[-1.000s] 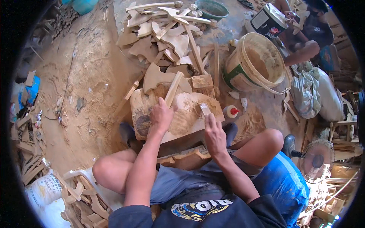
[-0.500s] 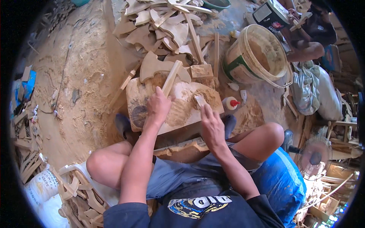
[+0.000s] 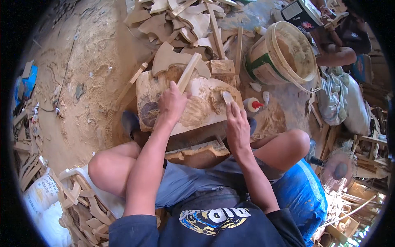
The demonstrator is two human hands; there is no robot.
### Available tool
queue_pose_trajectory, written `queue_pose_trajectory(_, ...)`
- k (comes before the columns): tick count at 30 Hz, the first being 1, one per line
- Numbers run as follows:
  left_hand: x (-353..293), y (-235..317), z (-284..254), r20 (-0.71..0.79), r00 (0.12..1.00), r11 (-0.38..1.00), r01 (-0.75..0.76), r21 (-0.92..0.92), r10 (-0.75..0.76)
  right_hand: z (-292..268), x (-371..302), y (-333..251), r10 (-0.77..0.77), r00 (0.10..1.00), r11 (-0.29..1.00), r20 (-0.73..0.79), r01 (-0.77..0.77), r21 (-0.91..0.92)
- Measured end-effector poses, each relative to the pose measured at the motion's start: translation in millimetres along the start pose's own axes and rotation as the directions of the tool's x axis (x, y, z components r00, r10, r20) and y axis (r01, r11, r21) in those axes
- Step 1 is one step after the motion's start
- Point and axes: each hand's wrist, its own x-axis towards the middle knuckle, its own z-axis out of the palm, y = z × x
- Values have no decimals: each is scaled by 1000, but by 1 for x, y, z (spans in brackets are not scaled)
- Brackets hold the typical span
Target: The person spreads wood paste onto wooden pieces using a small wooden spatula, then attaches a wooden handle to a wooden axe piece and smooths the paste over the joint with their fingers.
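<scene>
My left hand (image 3: 172,103) is closed around the lower end of a squared wooden stick (image 3: 190,71). The stick slants up and away, its far end over a flat axe-head-shaped wooden board (image 3: 170,60); I cannot tell whether they are joined. Both are at a thick wooden work block (image 3: 164,88) in front of my legs. My right hand (image 3: 238,125) pinches a small, pale, flat scraper-like piece (image 3: 227,97). Its tip is at a patch of brown sawdust (image 3: 216,101) on the block's right part. My fingers partly hide the piece.
Beyond the block lies a heap of cut wooden shapes (image 3: 193,22). A dusty bucket (image 3: 265,66) and a red-capped glue bottle (image 3: 252,104) stand to the right. A fan (image 3: 339,171) is at far right. Another person's hand (image 3: 327,12) shows at top right.
My right hand has moved a little to the right with the flat piece. My left hand keeps its grip on the stick. The whole view has shifted slightly.
</scene>
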Motion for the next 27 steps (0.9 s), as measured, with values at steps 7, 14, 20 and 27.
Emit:
queue_pose_trajectory(7,-1,5,-3,-22,1000,999,-6,52,8,16,-44,-17,85,989,996,121,-83,-25)
queue_pose_trajectory(14,-2,1,-1,-3,999,999,44,32,-44,-20,-5,-18,-2,1000,1000,7,2,14)
queue_pose_trajectory(20,-3,6,-1,-10,1000,996,11,87,-10,31,-31,-30,-104,994,970,38,110,-217)
queue_pose_trajectory(27,0,-6,-2,-25,1000,998,0,57,2,-5,-44,-13,-50,989,999,141,51,-5)
